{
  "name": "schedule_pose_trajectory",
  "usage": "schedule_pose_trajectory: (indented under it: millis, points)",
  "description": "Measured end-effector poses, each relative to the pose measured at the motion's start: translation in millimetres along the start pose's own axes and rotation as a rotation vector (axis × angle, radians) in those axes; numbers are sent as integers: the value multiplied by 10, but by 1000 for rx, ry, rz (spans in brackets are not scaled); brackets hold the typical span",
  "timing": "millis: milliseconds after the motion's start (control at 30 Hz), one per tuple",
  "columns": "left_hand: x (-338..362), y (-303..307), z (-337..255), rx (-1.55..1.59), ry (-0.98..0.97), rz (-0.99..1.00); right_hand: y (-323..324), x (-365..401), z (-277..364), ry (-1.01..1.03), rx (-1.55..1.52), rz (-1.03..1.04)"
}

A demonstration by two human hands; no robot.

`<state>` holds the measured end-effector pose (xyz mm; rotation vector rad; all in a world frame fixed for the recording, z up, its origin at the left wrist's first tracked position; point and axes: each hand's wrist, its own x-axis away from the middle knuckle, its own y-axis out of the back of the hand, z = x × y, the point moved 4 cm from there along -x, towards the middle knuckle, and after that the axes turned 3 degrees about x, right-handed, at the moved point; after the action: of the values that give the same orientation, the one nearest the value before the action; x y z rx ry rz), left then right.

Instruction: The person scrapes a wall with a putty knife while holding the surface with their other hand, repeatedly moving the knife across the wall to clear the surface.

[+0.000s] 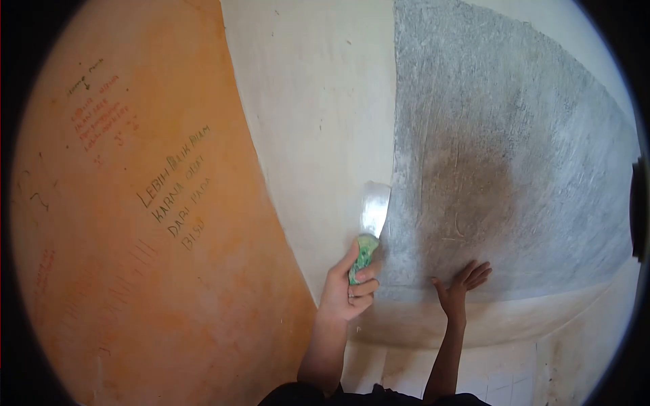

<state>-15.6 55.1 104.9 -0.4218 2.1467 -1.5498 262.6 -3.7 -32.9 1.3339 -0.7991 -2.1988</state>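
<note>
Orange wall (pixel 230 318) with handwriting (pixel 175 196), green-handled scraper (pixel 369 233) gripped in left hand (pixel 344 294), right hand (pixel 459 284) spread before grey wall patch (pixel 555 183).

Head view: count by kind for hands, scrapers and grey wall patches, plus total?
Hands: 2, left hand and right hand
Scrapers: 1, the green-handled scraper
Grey wall patches: 1, the grey patch
Total: 4

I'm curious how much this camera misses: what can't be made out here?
In the head view:
Scraper: lower handle hidden by the left hand.
Right hand: palm hidden, turned away.
Red writing: too small and faint to read fully.
Dark thing: cut off by the right edge.
</note>
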Motion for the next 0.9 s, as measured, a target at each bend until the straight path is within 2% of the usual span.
schedule_pose_trajectory:
  millis: [67,133,200,267,367,500,600,667,700,767,800,867,900]
  points:
    - [34,152,95,85,28,21,13,12,-14,18,-3,-28]
    - [-61,96,12,40,32,64,-35,21,-34,42,8,-45]
    - [-148,-72,-122,-15,-32,-2,-19,16,-26,26,1,-13]
    - [-172,-176,-129,-18,-68,14,15,7,-1,29,-1,-25]
    - [-114,-44,52,33,0,-2,17,10,-19,21,3,-6]
    - [16,337,191,92,-50,-49,-21,40,-53,37,29,-1]
    - [143,478,240,39,-82,-179,-25,27,-38,22,-2,-22]
    - [238,573,296,-233,-170,-406,-32,16,-55,12,-7,-37]
    - [255,596,351,-229,-164,-414,-31,5,-63,5,-5,-29]
    - [327,564,321,-540,-455,-472,-25,13,-55,15,1,-27]
    - [291,540,330,-532,-445,-484,-29,9,-58,9,6,-13]
    - [213,266,176,-1376,-845,-539,-37,16,-77,10,-19,17]
    - [155,154,148,-1367,-842,-551,-42,17,-76,14,-15,29]
